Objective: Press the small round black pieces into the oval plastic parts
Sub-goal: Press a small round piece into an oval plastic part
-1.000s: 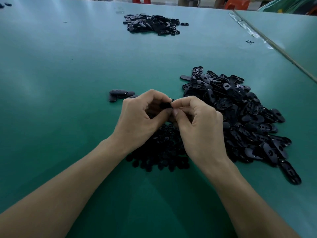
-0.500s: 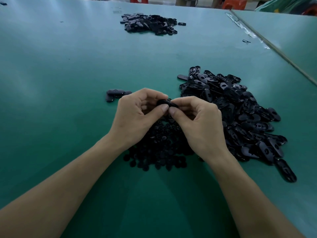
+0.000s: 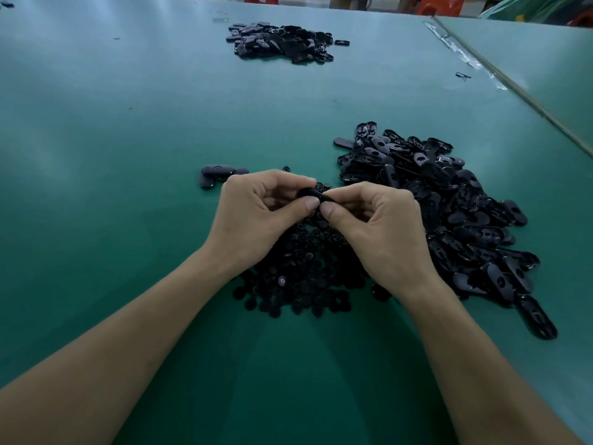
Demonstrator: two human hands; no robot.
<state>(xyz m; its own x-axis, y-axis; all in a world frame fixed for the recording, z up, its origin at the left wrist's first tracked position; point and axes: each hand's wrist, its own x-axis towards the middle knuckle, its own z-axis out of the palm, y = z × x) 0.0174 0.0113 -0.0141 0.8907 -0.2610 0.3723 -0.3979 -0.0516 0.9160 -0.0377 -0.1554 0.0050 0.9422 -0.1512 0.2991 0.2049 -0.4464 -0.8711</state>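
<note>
A wide green table (image 3: 128, 130) fills nearly the whole view, with a second green surface (image 3: 545, 69) butted against it along a seam at the upper right. On the right side of the table lies the biggest heap, a pile of oval parts (image 3: 449, 220), black and glossy, spreading from the middle down toward the right edge. A far pile (image 3: 282, 43) of similar black parts sits well apart near the table's far side. Directly under the hands is a lower, flatter heap of small round pieces (image 3: 301, 271), touching the left edge of the oval pile; both wrists and palms cover much of its top.

Two bare forearms come in from the bottom corners and meet above the round pieces. The left hand (image 3: 256, 216) and right hand (image 3: 378, 226) are curled toward each other, thumbs almost touching, and together they pinch one held oval part (image 3: 309, 194) between thumb tips and forefingers. The fingers hide most of it, so whether a round piece sits in it cannot be told.

Just left of the left hand, a few finished-looking parts (image 3: 218, 175) lie in a small cluster on bare table. A stray round piece (image 3: 286, 168) rests just beyond the left knuckles. A tiny black scrap (image 3: 463, 76) lies near the seam.
</note>
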